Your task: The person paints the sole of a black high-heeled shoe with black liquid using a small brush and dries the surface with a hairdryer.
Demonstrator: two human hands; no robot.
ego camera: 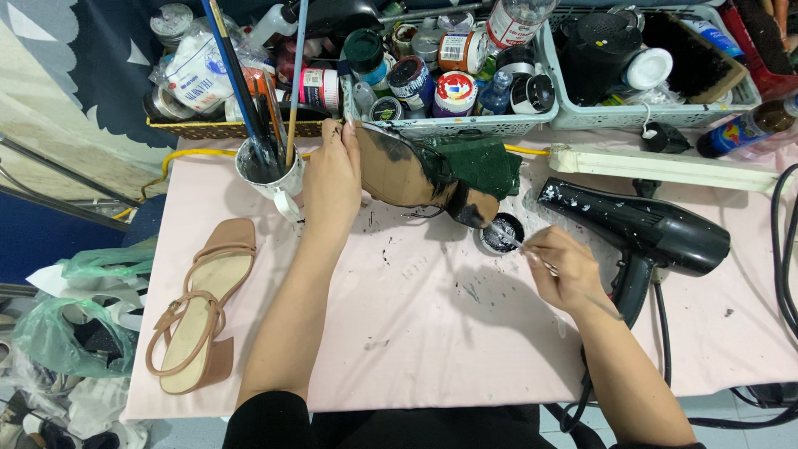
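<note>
Pink cloth, spotted with black marks, covers the table [432, 333] on which the work is laid out. An upturned shoe [416, 176], its tan sole partly blackened, is gripped at one end by the left hand [332, 185], the fingers closed around its edge; the heel end rests just beside a small open pot of black paint [501, 234]. A thin brush [532, 254] is pinched between the closed fingertips of the right hand [565, 270], and its tip is dipped at the pot's rim. A dark green cloth [484, 164] is seen behind the shoe. A black hair dryer [644, 229] lies near the right hand. A white cup of brushes [268, 170] stands just left of the left hand, and a tan strappy sandal [199, 308] lies well apart at the table's left edge.
</note>
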